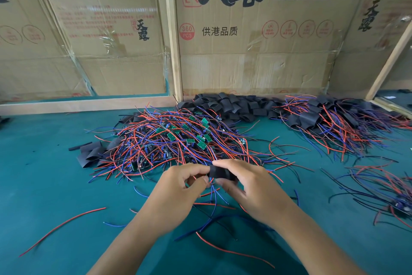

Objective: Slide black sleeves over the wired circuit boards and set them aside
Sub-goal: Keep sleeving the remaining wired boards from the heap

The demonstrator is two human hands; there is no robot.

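Green felt bench [55,185], egg cartons behind. Right hand [249,187] pinches a limp black sleeve [220,173]; left hand [178,187] pinches wires at its mouth. Board hidden. Light, floppy: hold sleeve's edges, feed by wires.

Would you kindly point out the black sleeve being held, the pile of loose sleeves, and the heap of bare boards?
black sleeve [219,173]: head view, middle of its visible face.
pile of loose sleeves [231,105]: head view, centre of pile.
heap of bare boards [171,137]: head view, a green board.
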